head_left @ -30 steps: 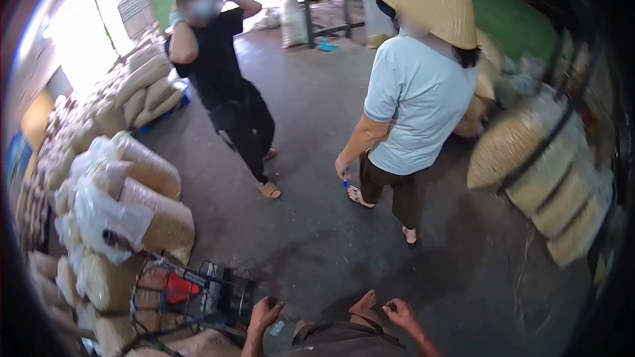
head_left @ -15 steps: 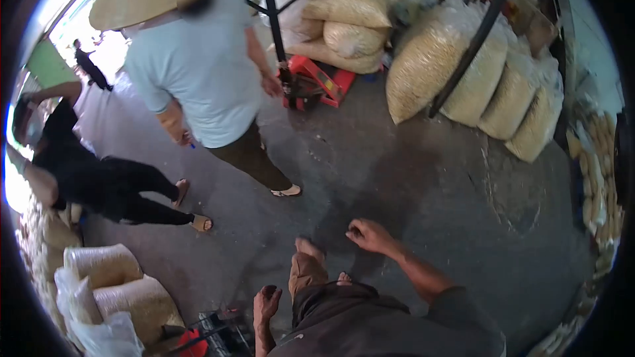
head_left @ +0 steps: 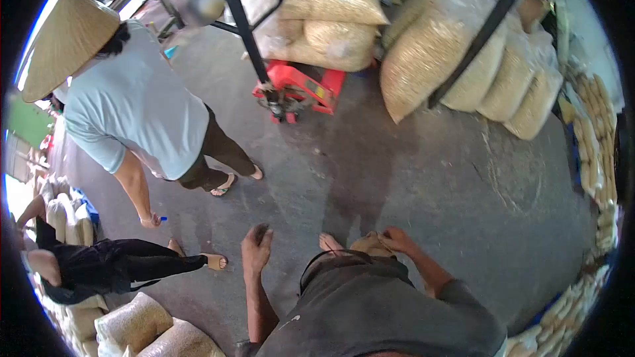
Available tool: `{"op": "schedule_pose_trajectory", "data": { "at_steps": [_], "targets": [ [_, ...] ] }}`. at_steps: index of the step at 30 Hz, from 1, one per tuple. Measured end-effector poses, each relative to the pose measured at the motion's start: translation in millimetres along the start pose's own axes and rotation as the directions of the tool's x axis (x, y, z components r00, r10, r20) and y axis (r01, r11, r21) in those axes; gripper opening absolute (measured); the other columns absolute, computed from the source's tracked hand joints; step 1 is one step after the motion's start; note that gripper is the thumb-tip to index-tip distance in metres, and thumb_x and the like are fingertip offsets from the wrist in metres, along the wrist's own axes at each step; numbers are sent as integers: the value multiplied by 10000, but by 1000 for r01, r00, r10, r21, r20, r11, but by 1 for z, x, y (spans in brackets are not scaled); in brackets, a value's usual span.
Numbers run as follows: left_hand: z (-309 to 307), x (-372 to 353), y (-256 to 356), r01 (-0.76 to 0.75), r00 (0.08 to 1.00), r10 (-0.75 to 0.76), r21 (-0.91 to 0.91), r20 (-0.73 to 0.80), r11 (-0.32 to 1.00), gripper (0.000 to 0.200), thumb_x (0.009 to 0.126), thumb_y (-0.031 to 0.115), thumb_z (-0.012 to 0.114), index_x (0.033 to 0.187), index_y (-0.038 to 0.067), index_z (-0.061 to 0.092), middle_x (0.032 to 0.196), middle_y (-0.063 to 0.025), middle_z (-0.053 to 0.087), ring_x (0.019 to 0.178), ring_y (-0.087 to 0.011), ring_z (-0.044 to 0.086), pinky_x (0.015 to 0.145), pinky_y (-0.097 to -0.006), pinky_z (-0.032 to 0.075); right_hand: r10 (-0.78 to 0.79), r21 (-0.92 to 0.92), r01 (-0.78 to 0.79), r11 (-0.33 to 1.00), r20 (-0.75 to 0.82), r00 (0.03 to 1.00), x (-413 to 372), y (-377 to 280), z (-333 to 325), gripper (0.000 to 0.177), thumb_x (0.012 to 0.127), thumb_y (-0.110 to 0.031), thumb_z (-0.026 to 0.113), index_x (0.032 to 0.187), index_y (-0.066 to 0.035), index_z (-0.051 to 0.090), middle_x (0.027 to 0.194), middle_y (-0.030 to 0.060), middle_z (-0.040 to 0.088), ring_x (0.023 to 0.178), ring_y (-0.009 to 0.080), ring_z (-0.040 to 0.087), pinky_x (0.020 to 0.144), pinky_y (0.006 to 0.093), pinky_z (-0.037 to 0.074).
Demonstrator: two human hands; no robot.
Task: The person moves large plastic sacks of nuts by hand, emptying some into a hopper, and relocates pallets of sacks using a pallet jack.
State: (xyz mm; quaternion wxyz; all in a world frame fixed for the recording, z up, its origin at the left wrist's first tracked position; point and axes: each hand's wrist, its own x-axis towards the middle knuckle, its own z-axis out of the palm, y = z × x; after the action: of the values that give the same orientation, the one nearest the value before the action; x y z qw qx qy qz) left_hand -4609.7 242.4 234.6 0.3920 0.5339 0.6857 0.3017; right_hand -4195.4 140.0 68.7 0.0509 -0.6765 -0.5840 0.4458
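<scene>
1. Grey concrete floor (head_left: 423,185) fills the head view, and a wide bare stretch lies open ahead of us and to our right.
2. Our left hand (head_left: 256,246) hangs over that floor with fingers loosely bent, holding nothing.
3. Our right hand (head_left: 399,240) rests on our trouser knee (head_left: 367,246), low in the middle, just beside our bare foot (head_left: 329,243). We cannot tell whether it grips the cloth.
4. Along the far edge stands a red pallet jack (head_left: 301,89) bearing stacked sacks (head_left: 331,20), with leaning sacks (head_left: 423,59) to its right.
5. On the left, a person in a conical hat (head_left: 135,116) and a person in black (head_left: 106,268) narrow the room.
</scene>
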Motion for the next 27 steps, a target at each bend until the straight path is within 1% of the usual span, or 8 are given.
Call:
{"op": "schedule_pose_trajectory", "data": {
  "at_steps": [4,8,10,12,18,22,25,27],
  "targets": [
    [2,92,46,-117,989,118,-14,90,993,293,849,152,601,1060,-51,590,956,-186,659,901,-236,650,790,-311,496,60,141,-52,989,-53,997,45,-21,-18,418,826,-390,600,926,16,591,875,185,628,820,309,612,724,399,476],
    [16,168,70,-185,968,194,-66,158,980,288,851,162,605,1045,-51,593,950,-178,657,888,-225,654,778,-315,501,34,81,-26,996,-100,994,116,-73,-66,392,830,-355,613,924,24,579,854,178,630,801,295,618,702,391,478],
    [18,205,74,-211,959,220,-67,178,975,288,853,166,604,1046,-48,594,957,-178,657,890,-225,654,777,-313,501,-58,116,84,990,-216,975,167,-104,-102,317,830,-291,636,892,14,576,745,120,591,671,208,564,624,354,452],
    [21,244,74,-200,966,209,-74,150,977,290,855,176,604,1049,-39,596,959,-176,657,895,-223,652,771,-315,499,-161,92,199,976,-315,935,227,-149,-155,233,842,-232,625,913,-19,562,760,126,593,680,218,579,628,352,457],
    [-11,361,118,-145,989,146,-23,32,989,298,849,204,613,1041,-24,609,931,-177,664,903,-231,648,777,-318,490,-565,-196,619,760,-669,482,336,-395,-358,286,827,-282,637,983,-58,552,838,151,581,765,336,584,663,397,474],
    [-42,442,141,-272,955,268,-16,-126,962,271,845,209,624,1001,-12,618,890,-153,654,825,-203,634,707,-321,486,-789,-650,512,561,-607,94,377,-522,-440,405,816,-352,630,1033,-28,522,1021,155,535,908,342,533,754,406,441],
    [-79,500,199,-413,889,411,32,-204,910,253,802,147,648,1004,1,606,876,-139,624,784,-243,608,680,-329,475,-842,-780,354,516,-538,44,416,-587,-468,467,815,-405,607,1073,-31,499,1106,144,496,981,321,498,814,406,413],
    [-107,546,242,-578,746,594,151,-300,802,276,768,102,658,1011,-12,595,917,-141,603,817,-246,586,719,-315,461,-849,-817,304,490,-527,-47,446,-614,-471,444,812,-439,598,1000,-39,551,975,135,565,867,301,559,744,395,451]
  ]
}}
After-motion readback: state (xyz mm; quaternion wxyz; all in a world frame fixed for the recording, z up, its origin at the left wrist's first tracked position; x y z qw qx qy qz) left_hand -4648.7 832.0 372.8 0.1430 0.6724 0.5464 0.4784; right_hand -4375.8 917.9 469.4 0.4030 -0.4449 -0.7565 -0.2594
